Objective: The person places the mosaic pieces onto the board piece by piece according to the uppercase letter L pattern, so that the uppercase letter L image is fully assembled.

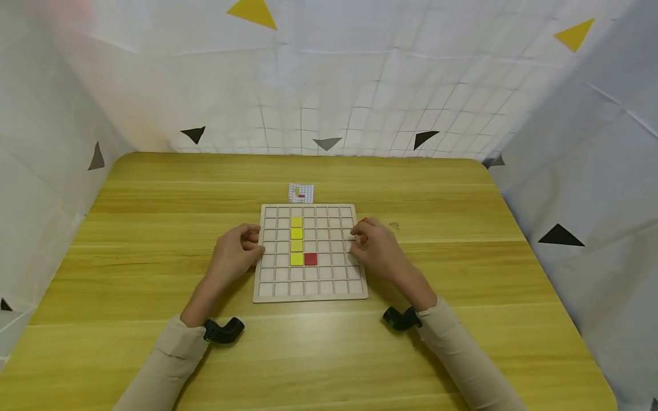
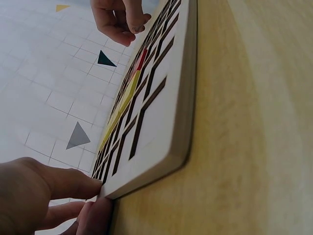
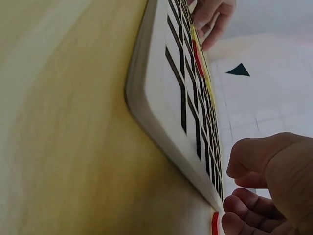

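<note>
A pale wooden grid board lies on the table, with a column of yellow square tiles and one red square tile to the right of the lowest yellow one. At the board's left edge, my left hand pinches the rim, thumb on top and a finger against the side, as the left wrist view shows. My right hand is at the right edge, fingers loosely bent and apart from the thumb, with nothing seen between them. Beside its fingertips, partly hidden, lies another red piece.
A small printed grid card with a yellow and red pattern lies behind the board. The wooden table reaches white cloth walls at the back and sides. Both wrists wear black camera mounts.
</note>
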A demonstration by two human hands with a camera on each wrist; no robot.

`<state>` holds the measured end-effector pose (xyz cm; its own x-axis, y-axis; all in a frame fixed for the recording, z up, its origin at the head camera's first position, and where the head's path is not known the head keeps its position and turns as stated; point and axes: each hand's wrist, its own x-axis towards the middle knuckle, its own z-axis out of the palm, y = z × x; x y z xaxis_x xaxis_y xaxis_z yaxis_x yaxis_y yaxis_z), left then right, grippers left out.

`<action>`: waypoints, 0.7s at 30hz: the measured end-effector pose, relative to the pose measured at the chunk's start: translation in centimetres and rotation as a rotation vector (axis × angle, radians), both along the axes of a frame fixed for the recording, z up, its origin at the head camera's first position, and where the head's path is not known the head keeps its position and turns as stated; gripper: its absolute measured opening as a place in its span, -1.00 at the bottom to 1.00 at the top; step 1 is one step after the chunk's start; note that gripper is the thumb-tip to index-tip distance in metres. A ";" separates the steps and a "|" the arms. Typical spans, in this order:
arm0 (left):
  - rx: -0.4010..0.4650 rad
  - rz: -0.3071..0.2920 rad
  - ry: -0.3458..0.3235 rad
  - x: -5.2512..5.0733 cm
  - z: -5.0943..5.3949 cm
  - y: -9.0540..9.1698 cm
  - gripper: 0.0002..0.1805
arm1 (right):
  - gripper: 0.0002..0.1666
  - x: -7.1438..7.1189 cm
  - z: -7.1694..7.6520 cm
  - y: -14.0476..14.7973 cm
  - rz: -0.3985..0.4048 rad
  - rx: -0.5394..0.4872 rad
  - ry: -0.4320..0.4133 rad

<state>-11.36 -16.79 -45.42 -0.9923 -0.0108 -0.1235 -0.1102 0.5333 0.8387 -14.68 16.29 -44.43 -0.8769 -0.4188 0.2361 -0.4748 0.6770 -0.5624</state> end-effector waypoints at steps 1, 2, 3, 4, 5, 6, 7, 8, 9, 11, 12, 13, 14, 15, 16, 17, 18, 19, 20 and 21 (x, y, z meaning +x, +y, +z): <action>0.000 -0.001 0.001 0.0 0.0 0.0 -0.48 | -0.78 -0.1 0.0 0.2 -0.009 0.002 -0.001; -0.001 -0.001 0.001 0.0 0.0 0.0 -0.48 | -0.78 -0.2 0.0 0.4 -0.018 0.005 0.002; -0.003 -0.001 0.001 0.0 0.0 0.0 -0.48 | -0.77 -0.4 -0.1 0.5 -0.024 0.010 0.004; -0.003 0.001 0.001 0.0 0.0 0.0 -0.48 | -0.77 -0.5 -0.1 0.7 -0.032 0.013 0.003; -0.004 0.002 0.000 0.0 0.0 0.0 -0.48 | -0.76 -0.6 -0.1 0.8 -0.038 0.014 0.002; -0.005 0.005 -0.001 0.0 0.0 0.0 -0.48 | -0.76 -0.8 -0.1 0.9 -0.046 0.018 0.000; -0.006 0.007 -0.002 0.0 0.0 0.0 -0.48 | -0.76 -0.9 -0.1 1.1 -0.053 0.020 0.000; -0.007 0.010 -0.004 0.0 0.0 0.0 -0.48 | -0.76 -1.1 -0.1 1.2 -0.061 0.022 0.001; -0.007 0.012 -0.005 0.0 0.0 0.0 -0.48 | -0.76 -1.2 -0.1 1.3 -0.067 0.019 -0.002; -0.008 0.014 -0.006 0.0 0.0 0.1 -0.48 | -0.78 -1.5 -0.3 1.6 -0.079 0.018 -0.003; -0.008 0.015 -0.006 0.0 0.1 0.1 -0.48 | -0.79 -1.6 -0.3 1.7 -0.085 0.016 -0.005; -0.007 0.014 -0.005 0.0 0.1 0.1 -0.48 | -0.80 -1.7 -0.4 1.8 -0.091 0.013 -0.006; -0.005 0.012 -0.005 0.0 0.1 0.1 -0.48 | -0.80 -1.7 -0.5 1.8 -0.096 0.008 -0.010; -0.002 0.010 -0.004 0.0 0.1 0.0 -0.48 | -0.80 -1.8 -0.5 1.9 -0.099 0.005 -0.013; -0.001 0.009 -0.004 0.0 0.0 0.0 -0.48 | -0.80 -1.9 -0.6 2.0 -0.102 0.008 -0.012; 0.002 0.007 -0.004 0.0 0.0 0.0 -0.48 | -0.80 -1.9 -0.7 2.1 -0.109 0.009 -0.015; 0.003 0.006 -0.004 0.0 0.0 0.0 -0.49 | -0.80 -2.0 -0.7 2.2 -0.116 0.010 -0.019; 0.004 0.004 -0.004 0.0 -0.1 0.0 -0.49 | -0.79 -2.1 -0.8 2.2 -0.122 0.015 -0.020; 0.004 0.004 -0.002 0.0 -0.1 0.0 -0.49 | -0.78 -2.2 -0.9 2.3 -0.130 0.021 -0.024; 0.003 0.005 -0.002 0.0 -0.1 0.0 -0.49 | -0.76 -2.3 -0.9 2.4 -0.137 0.029 -0.027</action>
<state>-11.39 -16.80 -45.56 -0.9920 -0.0153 -0.1252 -0.1142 0.5299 0.8403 -17.01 18.67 -45.35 -0.9321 -0.3011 0.2014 -0.3619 0.7506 -0.5528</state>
